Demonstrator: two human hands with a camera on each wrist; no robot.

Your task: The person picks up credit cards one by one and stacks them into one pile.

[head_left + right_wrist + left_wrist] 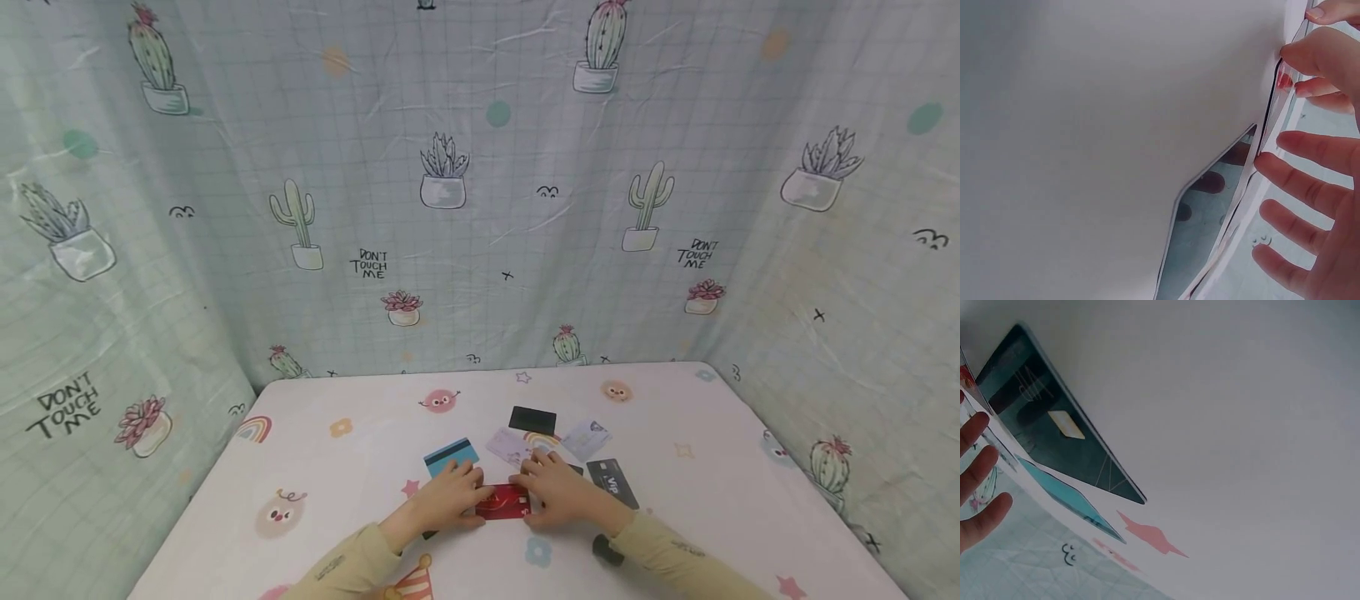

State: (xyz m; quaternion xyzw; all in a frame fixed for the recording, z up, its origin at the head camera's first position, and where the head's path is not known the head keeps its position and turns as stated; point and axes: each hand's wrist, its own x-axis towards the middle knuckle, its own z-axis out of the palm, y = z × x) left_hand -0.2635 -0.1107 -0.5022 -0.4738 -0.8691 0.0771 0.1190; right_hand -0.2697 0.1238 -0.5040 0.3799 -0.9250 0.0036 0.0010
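Note:
Both hands are at a red bank card [502, 502] near the middle of the table. My left hand [448, 497] grips its left end, with the thumb at the near corner and the fingers at the far one. At the right end, my right hand [558, 492] pinches it the same way. A blue card [452, 455] with a dark stripe lies just beyond the left hand. Beside it, a dark VIP card [1054, 419] shows in the left wrist view, mostly hidden under the hand in the head view. A grey VIP card [612, 482] lies right of the right hand.
Beyond the hands lie a black card [532, 421], a pinkish card [508, 446] and a pale lilac card [587, 439]. Another dark card [576, 469] is partly covered by the right hand. A cactus-print curtain [480, 250] surrounds the white patterned table [360, 458].

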